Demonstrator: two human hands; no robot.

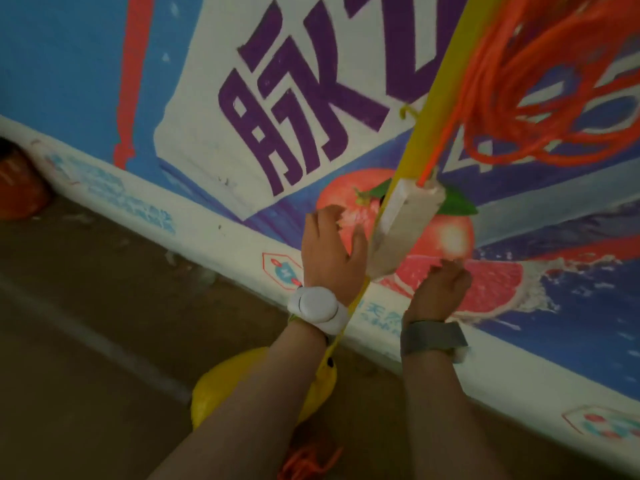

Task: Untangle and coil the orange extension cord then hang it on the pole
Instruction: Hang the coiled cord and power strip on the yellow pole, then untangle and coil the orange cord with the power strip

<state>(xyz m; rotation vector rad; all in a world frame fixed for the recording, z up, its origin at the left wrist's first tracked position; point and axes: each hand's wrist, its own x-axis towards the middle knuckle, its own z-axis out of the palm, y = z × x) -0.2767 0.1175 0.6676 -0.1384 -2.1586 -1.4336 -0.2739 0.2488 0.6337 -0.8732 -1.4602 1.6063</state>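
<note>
The orange extension cord (540, 109) hangs in blurred loops beside the yellow pole (440, 81) in the upper right of the frame, up and to the right of both hands. One strand drops to a white socket block (401, 226), whose long axis slants along the pole toward the lower left. The left hand (332, 251) is spread wide just left of the block and holds nothing. The right hand (441, 292) sits just below and right of the block's lower end with its fingers curled (blur hides whether they pinch anything), and it looks the nearer to the coil. A scrap of orange cord (308, 459) lies at the bottom edge.
</note>
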